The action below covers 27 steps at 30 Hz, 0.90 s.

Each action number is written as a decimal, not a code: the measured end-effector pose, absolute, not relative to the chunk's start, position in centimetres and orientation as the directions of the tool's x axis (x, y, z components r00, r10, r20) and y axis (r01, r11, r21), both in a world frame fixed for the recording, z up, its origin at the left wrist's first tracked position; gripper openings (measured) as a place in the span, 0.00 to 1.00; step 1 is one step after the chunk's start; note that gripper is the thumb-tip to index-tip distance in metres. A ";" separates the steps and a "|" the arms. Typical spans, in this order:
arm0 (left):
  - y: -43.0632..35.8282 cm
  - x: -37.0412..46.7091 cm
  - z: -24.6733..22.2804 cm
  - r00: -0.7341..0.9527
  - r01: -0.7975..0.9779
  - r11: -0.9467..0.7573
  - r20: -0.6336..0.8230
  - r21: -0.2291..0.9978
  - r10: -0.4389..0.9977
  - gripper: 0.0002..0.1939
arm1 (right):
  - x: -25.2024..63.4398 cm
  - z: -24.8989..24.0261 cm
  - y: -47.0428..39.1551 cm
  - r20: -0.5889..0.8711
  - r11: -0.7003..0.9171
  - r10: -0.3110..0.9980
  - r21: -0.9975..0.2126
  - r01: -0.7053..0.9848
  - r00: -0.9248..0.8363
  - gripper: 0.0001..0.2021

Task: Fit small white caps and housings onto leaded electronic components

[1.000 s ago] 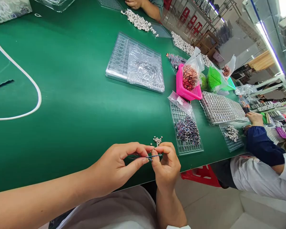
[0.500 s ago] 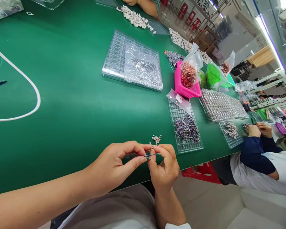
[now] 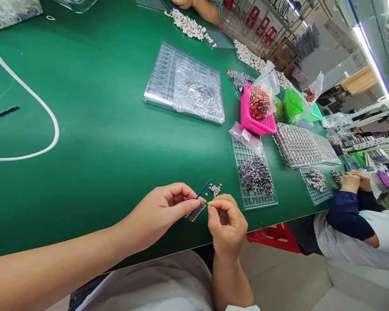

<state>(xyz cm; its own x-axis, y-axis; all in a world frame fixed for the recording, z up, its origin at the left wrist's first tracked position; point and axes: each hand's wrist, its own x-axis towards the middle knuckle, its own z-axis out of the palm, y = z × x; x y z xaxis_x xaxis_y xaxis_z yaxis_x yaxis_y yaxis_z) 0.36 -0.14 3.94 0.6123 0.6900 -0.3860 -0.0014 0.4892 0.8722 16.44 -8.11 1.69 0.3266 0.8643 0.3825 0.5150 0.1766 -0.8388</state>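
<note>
My left hand (image 3: 165, 211) is closed, thumb against fingertips, on a narrow dark blue strip (image 3: 205, 188) that slants up to the right. Below its fingertips juts a dark piece with fine parallel lines (image 3: 195, 213); how it joins the strip is hidden. Close by on the right, my right hand (image 3: 228, 222) pinches a tiny pale yellowish part (image 3: 209, 205), mostly covered by thumb and forefinger. Small whitish ring-like pieces (image 3: 215, 189) lie loose on the green table (image 3: 110, 142), just beyond my fingertips.
A clear tray of thin-leaded parts (image 3: 256, 177) stands to the right, near a pink basket (image 3: 254, 123) with bagged copper-coloured pieces. Stacked clear trays (image 3: 162, 73) lie farther back. A white cable (image 3: 55, 129) curves at left. Co-workers' hands (image 3: 350, 181) work at the right and far side.
My hands have drawn slightly apart. The strip has turned from lying nearly level to pointing up and away, and the lined piece now shows face-on below my left fingers.
</note>
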 end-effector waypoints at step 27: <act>0.0 0.4 3.8 0.623 -0.013 0.509 -0.392 0.860 0.677 0.14 | 16.4 1.5 -8.4 0.294 0.168 0.901 -0.915 0.368 0.319 0.07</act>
